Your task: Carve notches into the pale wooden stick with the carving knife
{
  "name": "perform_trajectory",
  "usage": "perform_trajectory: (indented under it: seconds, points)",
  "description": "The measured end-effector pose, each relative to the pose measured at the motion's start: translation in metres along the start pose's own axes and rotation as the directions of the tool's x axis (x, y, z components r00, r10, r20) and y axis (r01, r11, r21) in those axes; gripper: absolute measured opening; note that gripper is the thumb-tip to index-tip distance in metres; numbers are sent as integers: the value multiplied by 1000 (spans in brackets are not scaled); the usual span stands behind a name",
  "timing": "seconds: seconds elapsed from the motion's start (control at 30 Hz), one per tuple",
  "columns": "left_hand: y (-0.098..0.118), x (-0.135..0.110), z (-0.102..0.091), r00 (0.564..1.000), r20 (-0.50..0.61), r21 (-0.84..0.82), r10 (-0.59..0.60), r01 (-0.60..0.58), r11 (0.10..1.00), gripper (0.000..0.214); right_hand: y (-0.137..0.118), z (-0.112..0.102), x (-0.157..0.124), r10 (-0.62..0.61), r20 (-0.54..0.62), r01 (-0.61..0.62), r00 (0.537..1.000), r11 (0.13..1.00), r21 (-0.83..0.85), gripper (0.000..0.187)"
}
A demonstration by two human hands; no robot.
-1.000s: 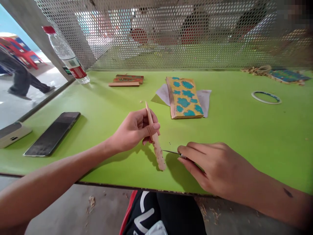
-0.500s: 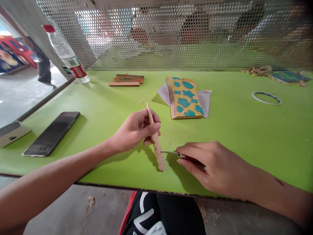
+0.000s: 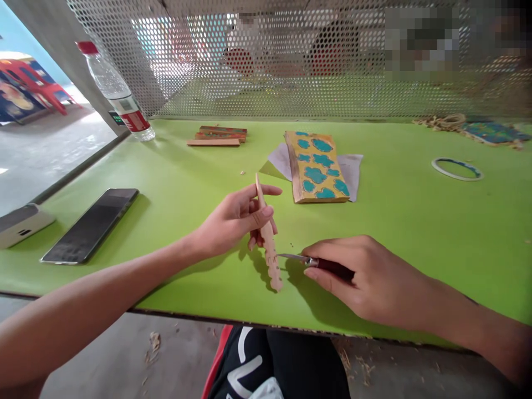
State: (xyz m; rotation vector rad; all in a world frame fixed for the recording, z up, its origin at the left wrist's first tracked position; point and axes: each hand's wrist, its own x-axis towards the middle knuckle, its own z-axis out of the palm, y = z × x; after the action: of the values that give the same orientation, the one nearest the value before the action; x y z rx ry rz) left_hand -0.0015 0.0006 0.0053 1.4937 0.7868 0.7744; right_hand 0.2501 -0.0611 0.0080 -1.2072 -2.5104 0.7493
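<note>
My left hand (image 3: pixel 235 220) pinches a thin pale wooden stick (image 3: pixel 269 249) with a notched, scalloped lower edge; the stick stands slanted with its lower end resting on the green table (image 3: pixel 415 233). The index finger of that hand points out to the right. My right hand (image 3: pixel 366 280) grips a small carving knife (image 3: pixel 310 261) with a dark red handle. The knife's metal blade points left and its tip touches the stick's notched edge.
A yellow block painted with teal cloud shapes (image 3: pixel 316 166) lies on grey paper behind the hands. Thin wooden strips (image 3: pixel 216 136), a water bottle (image 3: pixel 118 95), a black phone (image 3: pixel 91 224), a white device (image 3: pixel 19 224), a tape ring (image 3: pixel 456 168) and a perforated metal screen (image 3: pixel 291 55) surround the work spot.
My left index finger has straightened out to the right. The stick has tilted a little, and the right hand with the knife has shifted slightly; the blade stays at the stick's edge.
</note>
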Motion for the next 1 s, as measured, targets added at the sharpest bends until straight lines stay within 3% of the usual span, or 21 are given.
perform_trajectory:
  seconds: [0.27, 0.6, 1.0]
  points:
    - [3, -4, 4, 998, -60, 25, 22, -20, 999, 37, 0, 5, -2, -8, 8, 8, 1000, 999, -50, 20]
    - [12, -11, 15, 980, -188, 76, 63, -49, 996, 30, -9, 10, -13, -110, -124, 87, 986, 980, -176, 17]
    - [17, -15, 12, 986, -97, 85, 135, -127, 988, 29, -9, -1, -4, 34, 47, -36, 998, 998, 48, 19]
